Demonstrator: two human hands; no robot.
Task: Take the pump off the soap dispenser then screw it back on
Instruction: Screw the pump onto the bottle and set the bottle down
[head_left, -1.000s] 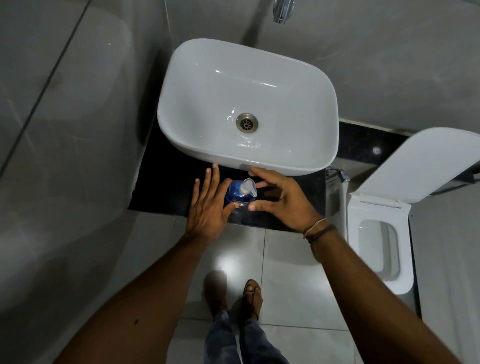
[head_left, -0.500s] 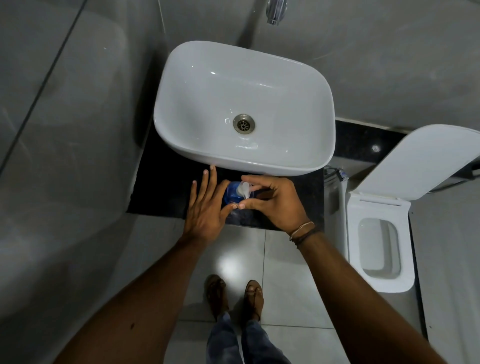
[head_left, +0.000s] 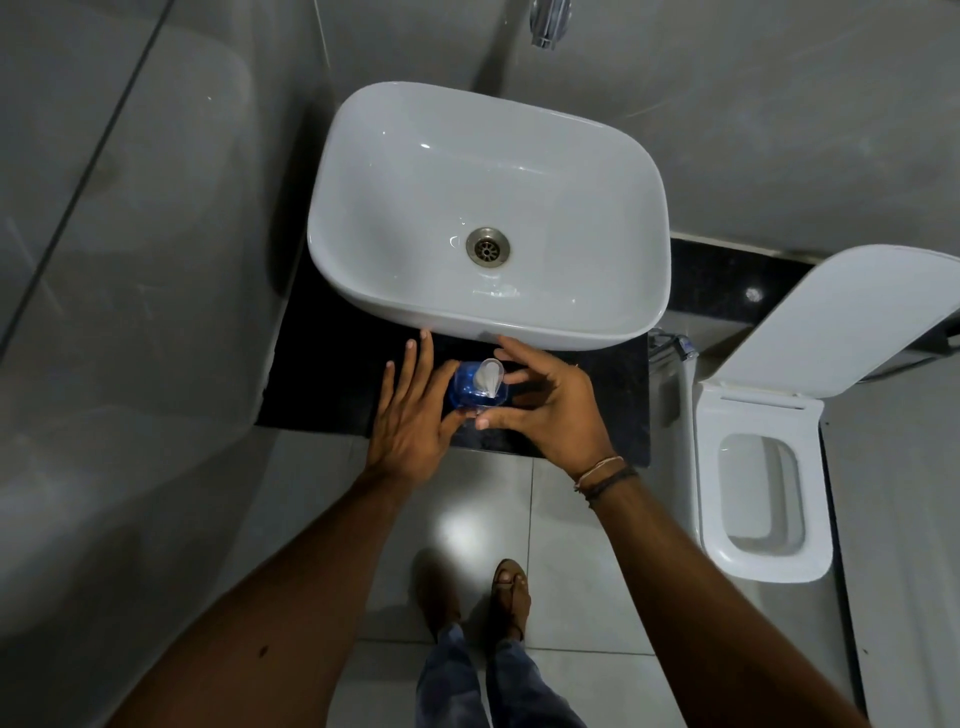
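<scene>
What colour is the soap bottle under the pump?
Blue and see-through; the bottle shows best in the head view, below the white pump.

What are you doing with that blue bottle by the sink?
A person stands at the sink with a blue soap bottle on the dark counter. The left hand steadies the bottle from the side. The right hand has its fingers around the white pump, which sits on top of the bottle.
</scene>
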